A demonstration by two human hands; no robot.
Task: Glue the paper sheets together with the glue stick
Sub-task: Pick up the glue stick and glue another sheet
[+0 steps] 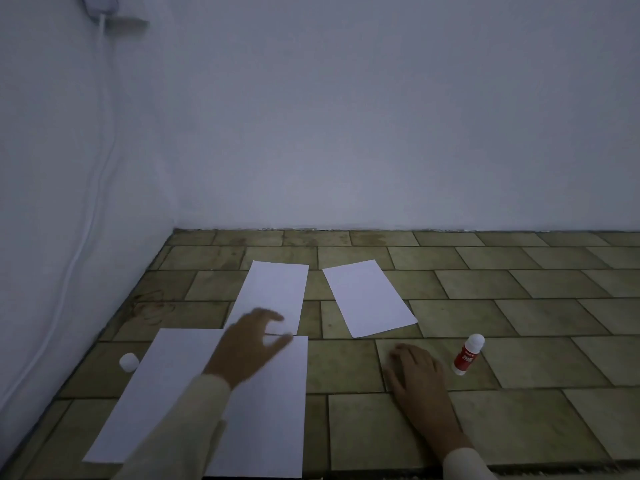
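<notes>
Three white paper sheets lie on the tiled floor: a large near sheet (166, 393), a narrower middle sheet (277, 289) beyond it, and a right sheet (369, 297) lying apart. My left hand (249, 348) hovers blurred over the joint between the near and middle sheets, fingers spread and holding nothing. Flat on the tiles to the right rests my right hand (415, 375), fingers relaxed. A red-and-white glue stick (467, 355) stands just right of that hand, not touched. A small white cap (129, 362) sits left of the near sheet.
Brown tiled floor (519, 306) runs to a white back wall (346, 133) and a left wall. A white cable (93, 202) hangs down the left wall from a plug at the top.
</notes>
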